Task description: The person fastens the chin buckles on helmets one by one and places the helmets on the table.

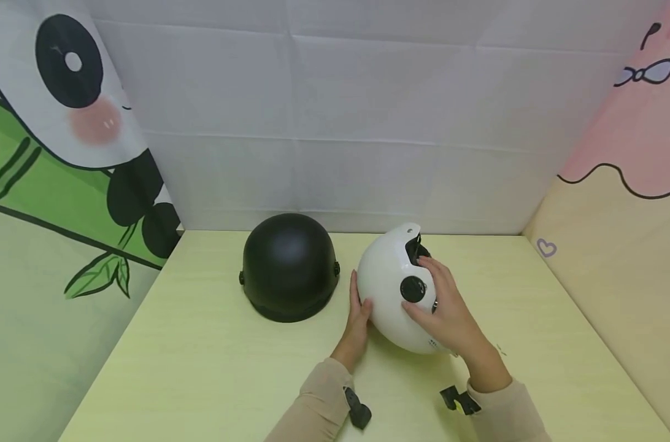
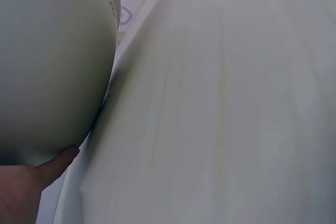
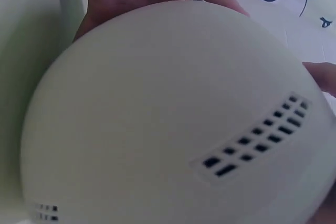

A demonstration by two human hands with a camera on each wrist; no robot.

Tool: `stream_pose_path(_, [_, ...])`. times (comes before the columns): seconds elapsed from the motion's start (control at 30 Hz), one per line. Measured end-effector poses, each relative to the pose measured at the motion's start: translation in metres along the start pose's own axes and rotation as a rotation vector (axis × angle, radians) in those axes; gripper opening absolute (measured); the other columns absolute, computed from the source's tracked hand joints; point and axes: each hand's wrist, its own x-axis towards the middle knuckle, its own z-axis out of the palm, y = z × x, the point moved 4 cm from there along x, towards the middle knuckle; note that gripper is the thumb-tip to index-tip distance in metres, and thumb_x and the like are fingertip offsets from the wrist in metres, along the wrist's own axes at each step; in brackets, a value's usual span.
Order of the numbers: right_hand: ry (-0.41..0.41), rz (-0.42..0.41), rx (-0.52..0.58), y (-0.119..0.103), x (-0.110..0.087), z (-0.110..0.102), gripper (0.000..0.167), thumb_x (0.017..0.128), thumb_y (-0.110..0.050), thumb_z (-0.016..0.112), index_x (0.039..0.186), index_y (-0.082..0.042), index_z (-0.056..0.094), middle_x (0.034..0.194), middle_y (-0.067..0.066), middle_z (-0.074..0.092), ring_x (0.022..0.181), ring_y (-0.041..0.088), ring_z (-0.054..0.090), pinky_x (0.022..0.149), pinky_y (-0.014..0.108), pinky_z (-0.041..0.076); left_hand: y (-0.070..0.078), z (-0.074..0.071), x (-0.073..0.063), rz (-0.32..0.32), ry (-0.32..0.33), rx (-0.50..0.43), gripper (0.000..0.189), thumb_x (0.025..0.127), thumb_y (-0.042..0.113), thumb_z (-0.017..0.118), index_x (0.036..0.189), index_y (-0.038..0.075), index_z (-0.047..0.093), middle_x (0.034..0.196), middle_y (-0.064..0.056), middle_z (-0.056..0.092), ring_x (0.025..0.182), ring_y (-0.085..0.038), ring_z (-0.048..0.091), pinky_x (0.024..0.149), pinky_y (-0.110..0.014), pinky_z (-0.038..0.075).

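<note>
A glossy white helmet (image 1: 385, 294) lies tilted on its side at the table's middle right, its open edge turned right. My right hand (image 1: 451, 316) grips that edge, fingers at the opening and thumb beside the black round side disc (image 1: 413, 288). My left hand (image 1: 357, 328) rests against the helmet's left side with straight fingers. In the left wrist view a straight digit (image 2: 58, 164) touches the white shell (image 2: 52, 66). Vent slots (image 3: 257, 135) show on the shell in the right wrist view. Left of it stands a matte black helmet (image 1: 291, 267), untouched.
The pale yellow table (image 1: 202, 368) ends at a white cloth backdrop (image 1: 340, 123). Printed side panels stand left (image 1: 48, 344) and right (image 1: 633, 276). Black wrist mounts (image 1: 358, 410) hang at both sleeves.
</note>
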Motion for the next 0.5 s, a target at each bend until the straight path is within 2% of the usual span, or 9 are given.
stream_pose_path(0.1, [-0.022, -0.08, -0.11, -0.007, 0.004, 0.001, 0.081, 0.08, -0.011, 0.08, 0.147, -0.008, 0.036, 0.142, 0.019, 0.039, 0.122, 0.039, 0.047, 0.092, 0.061, 0.042, 0.001, 0.002, -0.001, -0.01, -0.023, -0.007, 0.077, 0.102, 0.051, 0.037, 0.157, 0.022, -0.009, 0.161, -0.009, -0.006, 0.144, -0.033, 0.009, 0.11, -0.055, 0.017])
stream_pose_path(0.2, [-0.032, -0.14, -0.224, -0.013, 0.008, 0.001, 0.084, 0.076, -0.018, 0.086, 0.147, -0.012, 0.041, 0.14, 0.018, 0.04, 0.116, 0.039, 0.053, 0.086, 0.057, 0.047, 0.002, 0.004, -0.002, -0.033, -0.037, -0.029, 0.072, 0.104, 0.045, 0.035, 0.156, 0.024, -0.01, 0.161, -0.008, -0.005, 0.144, -0.033, 0.013, 0.109, -0.055, 0.02])
stream_pose_path(0.33, [-0.048, -0.159, -0.355, -0.018, 0.01, 0.001, 0.083, 0.069, -0.033, 0.09, 0.141, -0.018, 0.052, 0.143, 0.017, 0.036, 0.104, 0.038, 0.059, 0.073, 0.053, 0.053, 0.004, 0.005, -0.002, -0.059, -0.029, -0.043, 0.07, 0.104, 0.043, 0.033, 0.156, 0.026, -0.01, 0.161, -0.008, -0.003, 0.143, -0.033, 0.016, 0.109, -0.055, 0.021])
stream_pose_path(0.5, [-0.04, -0.212, -0.446, -0.024, 0.011, -0.001, 0.078, 0.063, -0.043, 0.09, 0.131, -0.015, 0.064, 0.144, 0.018, 0.037, 0.113, 0.041, 0.054, 0.073, 0.053, 0.053, 0.008, 0.008, -0.001, -0.077, -0.027, -0.085, 0.069, 0.105, 0.038, 0.033, 0.156, 0.023, -0.011, 0.161, -0.009, -0.003, 0.143, -0.034, 0.016, 0.11, -0.055, 0.019])
